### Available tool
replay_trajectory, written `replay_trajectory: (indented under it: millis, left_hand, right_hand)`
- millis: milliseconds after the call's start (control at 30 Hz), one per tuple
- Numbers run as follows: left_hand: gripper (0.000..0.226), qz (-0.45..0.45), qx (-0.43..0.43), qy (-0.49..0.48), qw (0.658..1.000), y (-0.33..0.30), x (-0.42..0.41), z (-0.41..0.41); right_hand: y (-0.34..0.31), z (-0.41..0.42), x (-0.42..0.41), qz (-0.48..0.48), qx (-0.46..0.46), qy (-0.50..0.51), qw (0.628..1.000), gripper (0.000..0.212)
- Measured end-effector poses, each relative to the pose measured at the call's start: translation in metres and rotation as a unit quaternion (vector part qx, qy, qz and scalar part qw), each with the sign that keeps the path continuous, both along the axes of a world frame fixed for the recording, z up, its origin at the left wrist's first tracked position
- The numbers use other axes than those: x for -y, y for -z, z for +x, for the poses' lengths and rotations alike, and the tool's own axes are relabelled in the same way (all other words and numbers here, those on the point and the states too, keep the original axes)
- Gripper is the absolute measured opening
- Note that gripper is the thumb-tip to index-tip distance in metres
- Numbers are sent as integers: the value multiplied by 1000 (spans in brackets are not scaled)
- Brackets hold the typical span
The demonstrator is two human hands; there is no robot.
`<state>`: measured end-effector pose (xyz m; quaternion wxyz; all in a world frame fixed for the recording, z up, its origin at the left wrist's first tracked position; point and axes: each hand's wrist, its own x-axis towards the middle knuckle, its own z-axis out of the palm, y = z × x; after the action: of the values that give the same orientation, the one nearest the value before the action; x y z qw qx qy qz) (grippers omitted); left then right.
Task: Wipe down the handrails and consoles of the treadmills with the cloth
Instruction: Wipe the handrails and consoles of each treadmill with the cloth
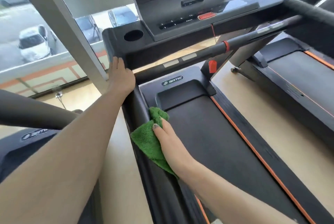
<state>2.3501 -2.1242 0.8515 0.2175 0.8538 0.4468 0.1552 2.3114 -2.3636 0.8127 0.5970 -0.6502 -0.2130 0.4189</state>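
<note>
A black treadmill fills the middle of the view. Its console (pixel 180 30) has a cup hole, a button row and a red stop key. My left hand (pixel 120 77) rests against the left corner of the console where the left handrail (pixel 138 104) starts, fingers flat on the black edge. My right hand (pixel 167 138) presses a green terry cloth (pixel 147 142) onto that left handrail, lower down, with the fingers over the cloth. The cloth drapes along the rail and its far end is bunched. The right handrail (pixel 307 9) runs across the top right.
The running belt (pixel 207 133) with orange side stripes lies below. Another treadmill (pixel 298 79) stands to the right and one more (pixel 34 133) to the left. A grey pillar (pixel 72 24) and a window onto parked cars are ahead. Pale wooden floor shows between the machines.
</note>
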Motion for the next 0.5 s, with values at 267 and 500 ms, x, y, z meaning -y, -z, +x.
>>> replay_trajectory:
  millis: [267,500]
  left_hand:
    - [54,3,39,-61,997,5,14,0]
    - [52,-2,57,-82,995,4,14,2]
  right_hand:
    - [-18,42,-67,-11,-49,-48,998,72]
    - [-11,41,-75,-39,-80,-21,996,64]
